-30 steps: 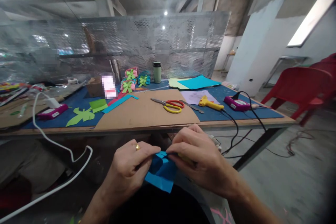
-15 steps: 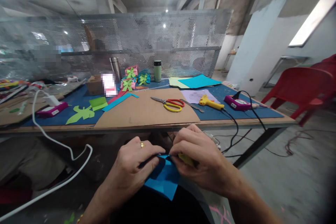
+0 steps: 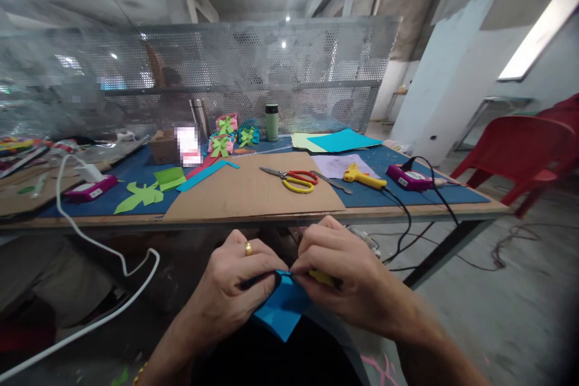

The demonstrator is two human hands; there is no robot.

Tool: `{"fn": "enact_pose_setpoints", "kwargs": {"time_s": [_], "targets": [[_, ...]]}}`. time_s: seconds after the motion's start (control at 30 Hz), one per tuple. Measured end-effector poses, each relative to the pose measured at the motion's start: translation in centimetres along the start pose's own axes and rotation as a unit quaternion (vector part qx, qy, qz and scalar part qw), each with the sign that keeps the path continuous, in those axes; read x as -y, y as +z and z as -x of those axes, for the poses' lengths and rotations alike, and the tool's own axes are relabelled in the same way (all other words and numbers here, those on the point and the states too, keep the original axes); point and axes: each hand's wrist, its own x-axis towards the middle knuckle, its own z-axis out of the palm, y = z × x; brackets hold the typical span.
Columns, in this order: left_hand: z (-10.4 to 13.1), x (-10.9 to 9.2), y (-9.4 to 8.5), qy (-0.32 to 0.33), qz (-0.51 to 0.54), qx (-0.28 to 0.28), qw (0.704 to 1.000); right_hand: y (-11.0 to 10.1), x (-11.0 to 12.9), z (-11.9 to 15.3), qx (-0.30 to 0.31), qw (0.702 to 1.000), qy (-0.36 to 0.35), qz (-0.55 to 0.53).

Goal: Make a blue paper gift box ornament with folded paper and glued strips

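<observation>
My left hand (image 3: 242,274), with a gold ring on one finger, pinches the upper edge of a folded blue sheet (image 3: 283,307) of paper or felt. Close beside it, my right hand (image 3: 337,271) grips the same edge between thumb and fingers. The blue sheet hangs below my fingertips, over my dark-clothed lap and in front of the table. Something yellow (image 3: 323,278) shows under my right palm; most of it is hidden, so its kind is unclear.
On the table, scissors (image 3: 296,180) and a metal blade tool (image 3: 335,182) lie on a cardboard sheet (image 3: 235,193). To the right are a yellow glue gun (image 3: 364,177) and a purple power strip (image 3: 409,178). Green cutouts (image 3: 142,194) lie left; a white cable (image 3: 97,244) hangs down.
Both hands keep their pinch on the blue sheet. My left hand has shifted slightly right, and the sheet's lower corner has swung a little left.
</observation>
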Motion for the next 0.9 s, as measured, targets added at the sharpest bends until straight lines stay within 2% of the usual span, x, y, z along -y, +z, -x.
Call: {"fn": "enact_pose_setpoints", "kwargs": {"time_s": [0.33, 0.7, 0.9], "targets": [[0.01, 0.11, 0.15, -0.017, 0.033, 0.004, 0.999, 0.32, -0.15, -0.09, -0.003, 1.000, -0.009, -0.003], [0.11, 0.62, 0.10, -0.007, -0.009, -0.017, 1.000, 0.47, -0.09, -0.25, -0.020, 1.000, 0.003, -0.015], [0.47, 0.62, -0.11, -0.010, -0.027, -0.008, 1.000, 0.37, 0.03, -0.06, -0.024, 1.000, 0.011, -0.013]]}}
